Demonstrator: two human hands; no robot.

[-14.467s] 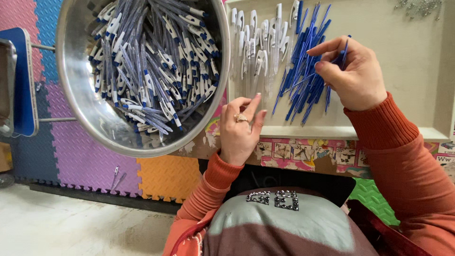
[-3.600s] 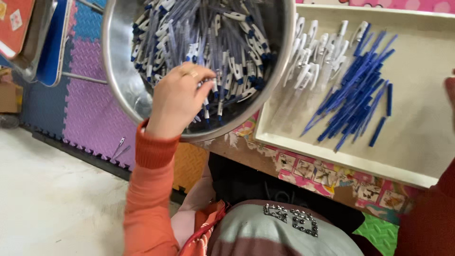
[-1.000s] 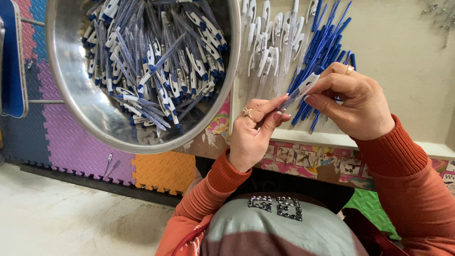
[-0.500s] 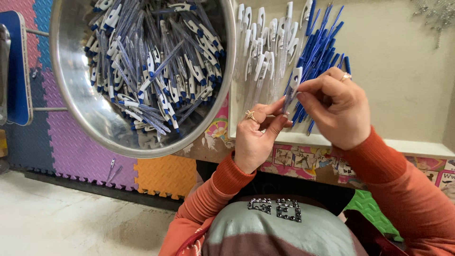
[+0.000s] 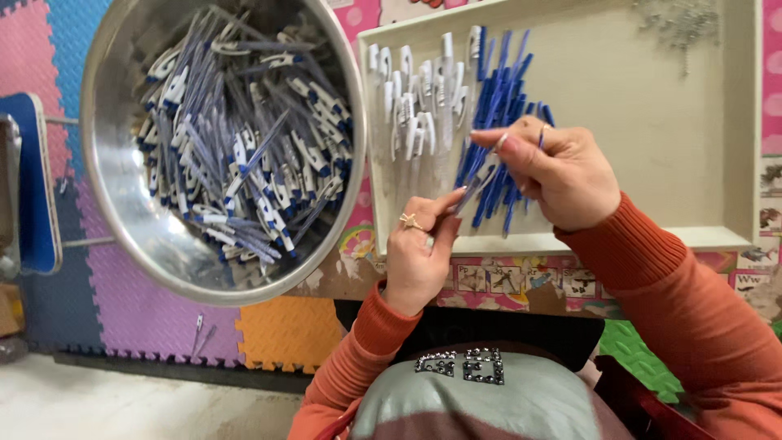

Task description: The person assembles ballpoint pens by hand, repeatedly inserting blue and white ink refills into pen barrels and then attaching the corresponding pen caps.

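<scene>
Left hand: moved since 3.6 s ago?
Yes. The left hand was inside the steel bowl; it is now right of it, before the white tray.

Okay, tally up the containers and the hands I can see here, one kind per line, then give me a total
Metal bowl, holding pen parts: 1
Shallow tray, holding white and blue pen parts: 1
Hands, left hand and right hand, pinching one pen part between them: 2
Total: 4

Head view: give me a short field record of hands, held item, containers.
left hand: pinches one end of a pen part
right hand: pinches the other end, above the tray
bowl: steel, holds a heap of blue and white pen parts
tray: cream, holds white caps and a blue pile at its left end
floor mats: coloured foam tiles below the bowl
</scene>
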